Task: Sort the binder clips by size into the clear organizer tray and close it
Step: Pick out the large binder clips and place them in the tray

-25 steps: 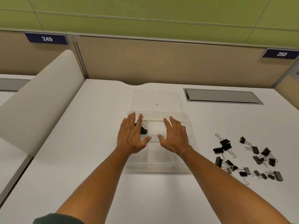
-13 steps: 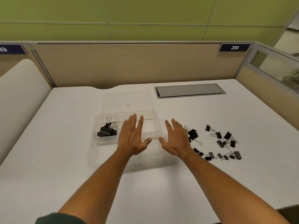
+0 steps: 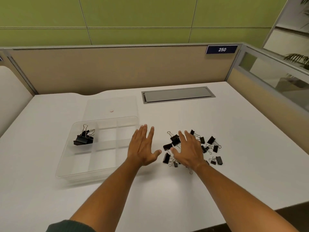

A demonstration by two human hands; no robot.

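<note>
The table [image 3: 242, 148] is plain white, and on it the organizer tray [image 3: 70, 164] and its lid [image 3: 123, 104] are clear and colourless, the lid bearing one small pinkish-red dot [image 3: 111, 111]. The binder clips in the tray [image 3: 83, 139] and the loose binder clips [image 3: 215, 148] are black with silver wire handles. Behind them the partition [image 3: 117, 69] is tan with a grey frame, the wall [image 3: 133, 17] is green, the cable hatch [image 3: 178, 94] is grey, the number plate [image 3: 221, 49] is dark blue with white digits, and the sleeve [image 3: 70, 226] is dark green.

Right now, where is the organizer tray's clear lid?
In the head view the clear lid lies flat on the white desk, left of centre, just behind the open organizer tray and left of the grey cable hatch.
</note>
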